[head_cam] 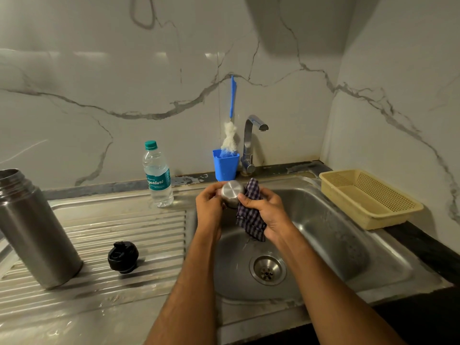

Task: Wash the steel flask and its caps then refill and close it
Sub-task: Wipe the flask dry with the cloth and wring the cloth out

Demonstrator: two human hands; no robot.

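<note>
A: The steel flask [37,227] is standing upright and uncapped at the near left end of the sink's ribbed draining board [124,235], well apart from both hands. It is looking rigid and probably weighty, smooth enough to slip when wet, so the person is likely best gripping it round the mid-body.

B: And the caps?

A: The black inner cap [123,256] is lying on the ribs just right of the flask. Over the basin [323,245], the left hand [210,207] is curling round the steel outer cap [233,194], while the right hand [267,211] is pinching a checked cloth [251,212] against it. The cap is seeming light, hard and slick.

B: Farther back?

A: A water bottle [158,174] is standing at the board's far edge, a blue cup [226,164] is holding a brush [231,120] beside the tap [251,143], and a yellow basket [368,197] is sitting at the far right corner under marbled wall tiles [99,83].
</note>
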